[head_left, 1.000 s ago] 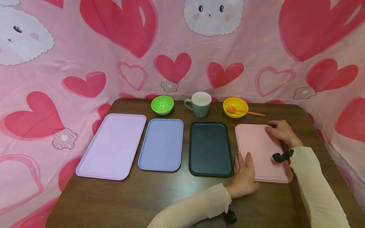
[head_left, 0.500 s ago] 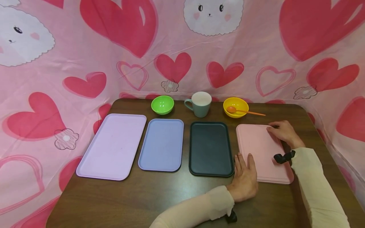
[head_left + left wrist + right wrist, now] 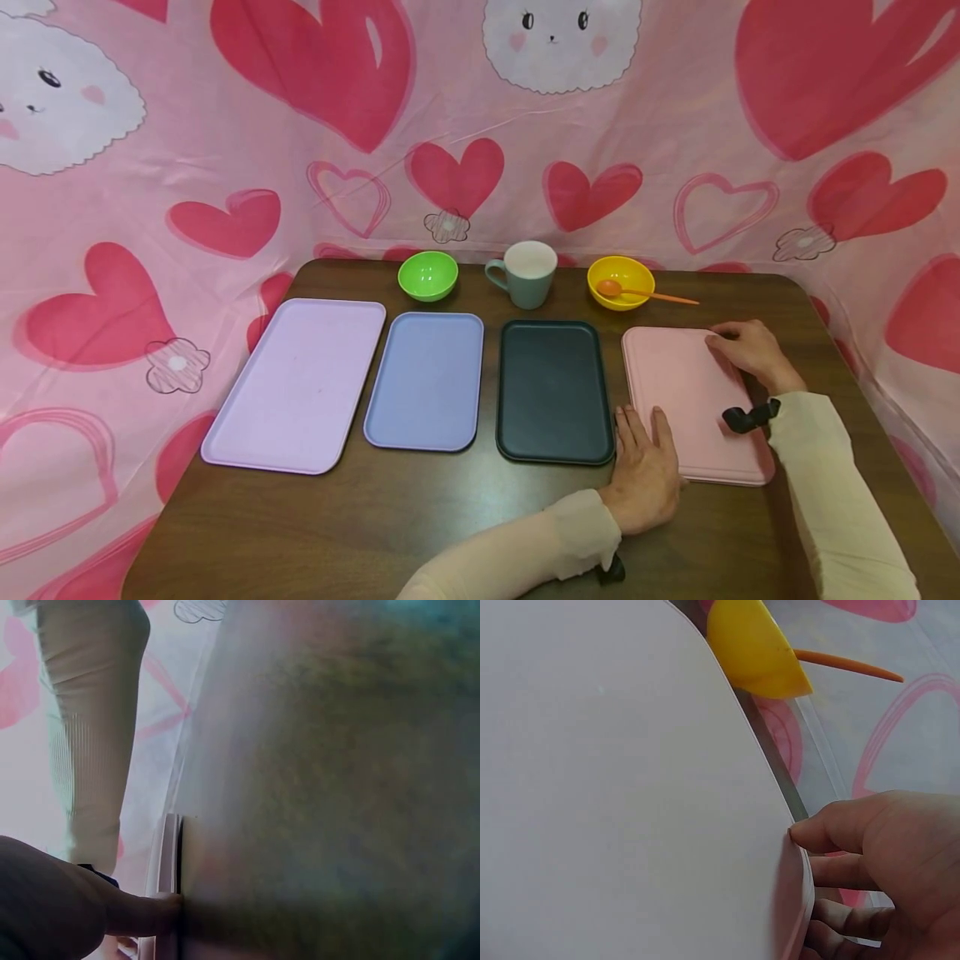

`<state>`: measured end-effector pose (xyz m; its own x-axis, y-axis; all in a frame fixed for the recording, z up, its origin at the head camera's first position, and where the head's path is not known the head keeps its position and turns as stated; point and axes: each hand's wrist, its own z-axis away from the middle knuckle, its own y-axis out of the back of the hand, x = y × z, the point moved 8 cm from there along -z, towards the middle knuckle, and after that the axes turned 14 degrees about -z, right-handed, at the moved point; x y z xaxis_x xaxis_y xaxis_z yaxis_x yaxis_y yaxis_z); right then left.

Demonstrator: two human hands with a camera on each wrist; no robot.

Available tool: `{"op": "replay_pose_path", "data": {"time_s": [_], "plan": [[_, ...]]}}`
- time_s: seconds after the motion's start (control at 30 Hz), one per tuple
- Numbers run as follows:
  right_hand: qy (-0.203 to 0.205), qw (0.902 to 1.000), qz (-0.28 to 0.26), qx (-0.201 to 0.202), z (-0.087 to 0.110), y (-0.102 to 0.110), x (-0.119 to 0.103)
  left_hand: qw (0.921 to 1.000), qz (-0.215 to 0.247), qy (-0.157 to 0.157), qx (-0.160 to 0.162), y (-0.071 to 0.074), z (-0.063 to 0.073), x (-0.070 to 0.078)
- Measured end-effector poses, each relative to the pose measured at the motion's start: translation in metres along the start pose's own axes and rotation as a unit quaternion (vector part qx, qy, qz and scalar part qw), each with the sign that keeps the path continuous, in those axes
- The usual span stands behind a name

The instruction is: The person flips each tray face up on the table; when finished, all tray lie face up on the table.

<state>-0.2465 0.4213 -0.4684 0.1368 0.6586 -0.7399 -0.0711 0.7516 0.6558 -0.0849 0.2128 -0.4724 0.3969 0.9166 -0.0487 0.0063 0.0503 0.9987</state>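
The pink tray point(image 3: 701, 400) lies flat at the right of the table, its rim showing a doubled edge like two stacked trays. My left hand point(image 3: 641, 479) rests at its near left corner, fingers straight along the left edge and thumb over the top. In the left wrist view, a digit of the left hand point(image 3: 146, 913) touches the stacked rim. At the far right corner, my right hand point(image 3: 753, 354) holds the rim, thumb on the edge. The right wrist view shows the other fingers point(image 3: 847, 919) bent against the tray's side.
Left of the pink tray lie a black tray point(image 3: 553, 392), a blue tray point(image 3: 426, 382) and a lilac tray point(image 3: 300, 383). Behind stand a green bowl point(image 3: 427, 277), a teal mug point(image 3: 528, 279) and a yellow bowl point(image 3: 618, 273) with an orange spoon point(image 3: 660, 297) in it.
The pink tray has shifted slightly right, and both hands have moved a little right with it. The other trays, bowls and mug stay where they were.
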Motion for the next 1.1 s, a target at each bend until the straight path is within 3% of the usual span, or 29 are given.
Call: {"op": "replay_pose_path", "data": {"time_s": [0.2,0.43,0.67,0.87,1.1], "plan": [[-0.024,0.9996,-0.005,-0.015,0.003,-0.002,0.001,0.9993,-0.01,-0.011,0.033,0.005,-0.002,-0.002],[-0.04,0.9988,-0.011,-0.027,0.005,-0.002,0.0,0.998,0.03,-0.035,0.044,0.008,-0.003,-0.003],[-0.05,0.9981,-0.027,-0.025,0.005,-0.001,0.001,0.9936,0.065,-0.036,0.085,0.02,-0.003,-0.006],[-0.065,0.9964,-0.045,-0.03,0.008,-0.001,0.001,0.9892,0.11,-0.04,0.089,0.03,-0.002,-0.008],[-0.042,0.9953,-0.077,-0.038,0.009,-0.003,-0.001,0.982,0.131,-0.057,0.124,0.044,0.005,-0.009]]}}
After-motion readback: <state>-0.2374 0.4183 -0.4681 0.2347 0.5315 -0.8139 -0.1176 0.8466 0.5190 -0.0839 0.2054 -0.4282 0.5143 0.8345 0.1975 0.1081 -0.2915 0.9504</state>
